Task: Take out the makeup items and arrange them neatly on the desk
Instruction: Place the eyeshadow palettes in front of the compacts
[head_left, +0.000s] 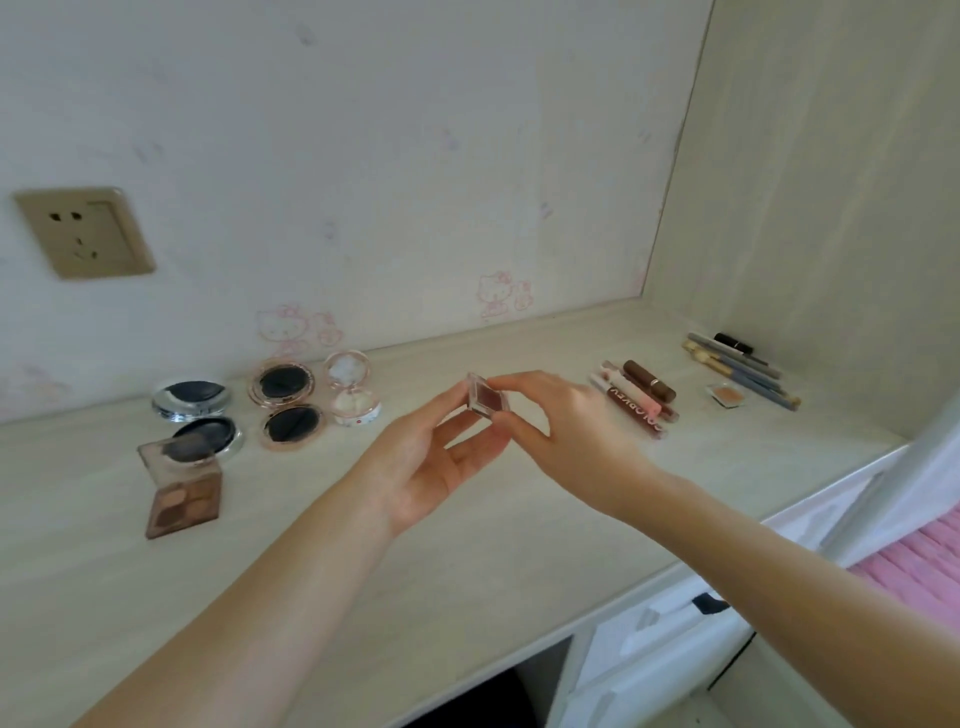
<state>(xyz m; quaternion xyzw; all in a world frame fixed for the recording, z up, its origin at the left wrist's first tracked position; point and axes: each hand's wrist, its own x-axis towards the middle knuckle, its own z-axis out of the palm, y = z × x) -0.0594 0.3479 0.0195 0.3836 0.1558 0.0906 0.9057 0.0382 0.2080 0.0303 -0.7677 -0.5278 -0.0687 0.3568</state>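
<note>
A small square clear case with a dark reddish-brown pan (487, 399) is held above the middle of the pale desk (467, 530). My left hand (431, 457) holds it from below and the left, palm up, fingers curled round it. My right hand (566, 431) pinches its right edge with thumb and fingertips. Laid out on the desk at the left are a brown eyeshadow palette (182, 488), open round compacts (283, 400) and a silver compact (200, 415).
To the right lie lip tubes (641, 402), a small square pan (730, 396) and several pencils and brushes (743, 371) near the side panel. A wall socket (83, 234) is on the back wall. A white drawer unit (670, 644) stands under the desk's right end.
</note>
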